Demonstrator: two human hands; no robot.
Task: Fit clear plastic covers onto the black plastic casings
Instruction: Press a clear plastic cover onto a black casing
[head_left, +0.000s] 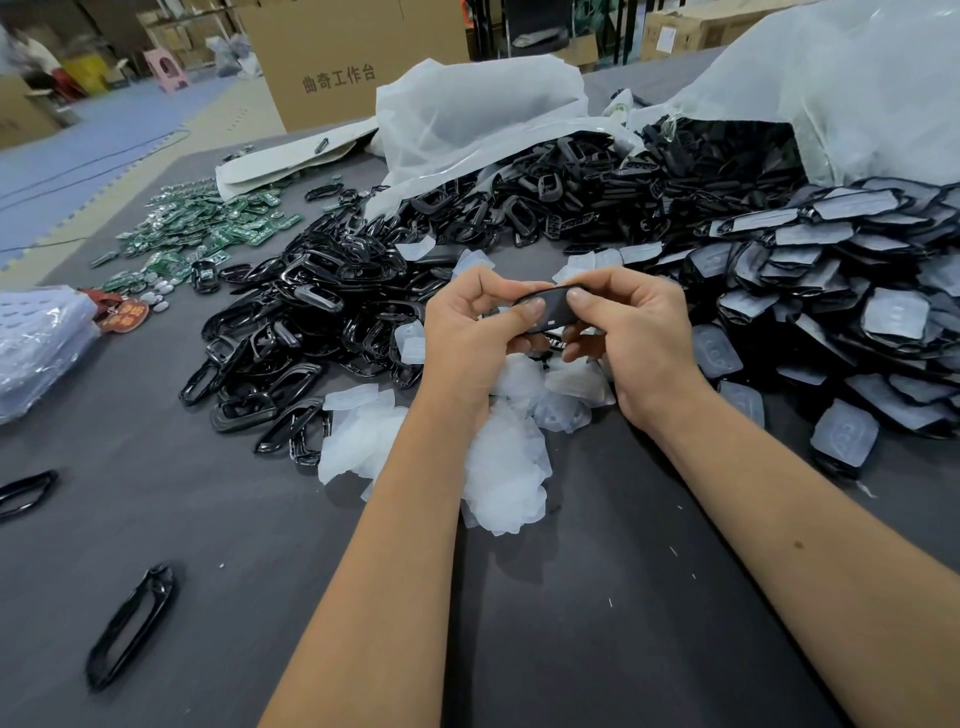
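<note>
I'm pinching one oval black plastic casing (550, 310) between my left hand (470, 332) and right hand (631, 332), above the translucent cover pile (498, 467) mid-table; uneven thumb pressure risks seating a cover crooked.

We've got both forearms stretched forward, left hand (467, 317) and right hand (631, 325) raised together, fingers (584, 299) curled, thumbs pinching on top.
</note>
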